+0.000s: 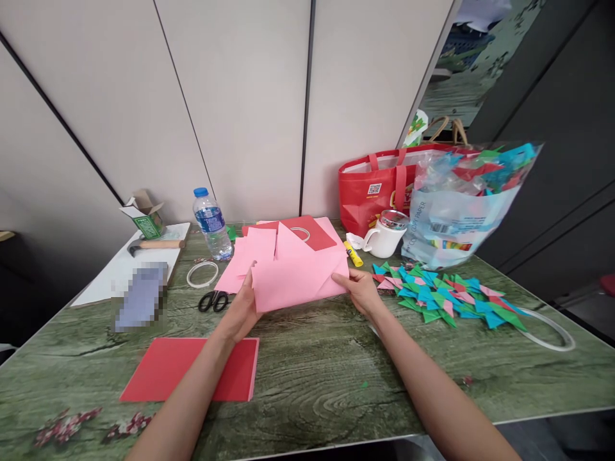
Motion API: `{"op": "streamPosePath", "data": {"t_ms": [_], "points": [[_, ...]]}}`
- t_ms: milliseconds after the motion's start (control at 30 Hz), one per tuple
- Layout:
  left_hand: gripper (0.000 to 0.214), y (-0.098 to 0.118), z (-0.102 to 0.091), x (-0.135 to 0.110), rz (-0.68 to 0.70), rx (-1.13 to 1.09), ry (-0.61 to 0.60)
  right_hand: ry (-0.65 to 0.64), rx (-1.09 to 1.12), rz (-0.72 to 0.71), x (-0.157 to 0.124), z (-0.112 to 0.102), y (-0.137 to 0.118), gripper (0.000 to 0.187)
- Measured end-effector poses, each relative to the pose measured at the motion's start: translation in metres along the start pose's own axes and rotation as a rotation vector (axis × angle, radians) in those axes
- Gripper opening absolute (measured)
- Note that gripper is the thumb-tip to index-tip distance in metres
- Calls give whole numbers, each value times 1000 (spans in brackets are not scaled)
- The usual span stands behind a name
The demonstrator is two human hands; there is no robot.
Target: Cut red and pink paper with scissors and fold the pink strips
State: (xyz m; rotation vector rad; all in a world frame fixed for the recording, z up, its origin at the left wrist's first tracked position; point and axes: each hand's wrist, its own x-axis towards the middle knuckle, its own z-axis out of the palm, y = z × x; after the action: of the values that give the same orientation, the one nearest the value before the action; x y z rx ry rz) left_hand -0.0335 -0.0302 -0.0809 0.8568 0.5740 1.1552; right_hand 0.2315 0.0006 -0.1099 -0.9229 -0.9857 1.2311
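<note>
Between my two hands I hold up a pink sheet of paper [298, 282], tilted above the table. My left hand [244, 308] grips its left edge, thumb in front. At the right edge my right hand [361, 289] pinches the sheet near a diagonal crease. Just behind it lie more pink paper pieces [262, 243] and a red sheet [314, 232] with a roll of tape on it. Black-handled scissors [214, 301] rest left of my left hand, their blades partly under paper. A stack of red and pink paper [192, 368] lies below my left forearm.
A water bottle [211, 224], a tape roll [202, 274] and a hammer [156, 244] are on the left. To the right are a glue stick [353, 253], a white mug [385, 235], a red bag [353, 192], a filled plastic bag [446, 218] and folded colored paper pieces [446, 298].
</note>
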Motion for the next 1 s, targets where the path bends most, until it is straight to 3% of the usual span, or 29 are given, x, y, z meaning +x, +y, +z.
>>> {"op": "streamPosePath", "data": {"t_ms": [167,367,467,667,800,900,1000], "points": [[87,0,4,1,79,95,63,31,27,-34,2,2,-2,23],[34,-6,0,4,10,147,108,27,19,-47,2,1,2,22],[26,-10,0,5,-9,180,192,2,-5,-42,2,1,2,23],[26,-14,-2,6,122,460,342,-111,28,-78,0,4,-1,49],[21,-18,-7,7,160,531,358,-171,32,-68,-3,6,-6,68],[26,-18,-8,7,197,546,333,-157,15,-38,-3,6,-7,58],[46,-16,-3,6,240,517,267,-89,-16,-11,-2,5,-4,45]]}}
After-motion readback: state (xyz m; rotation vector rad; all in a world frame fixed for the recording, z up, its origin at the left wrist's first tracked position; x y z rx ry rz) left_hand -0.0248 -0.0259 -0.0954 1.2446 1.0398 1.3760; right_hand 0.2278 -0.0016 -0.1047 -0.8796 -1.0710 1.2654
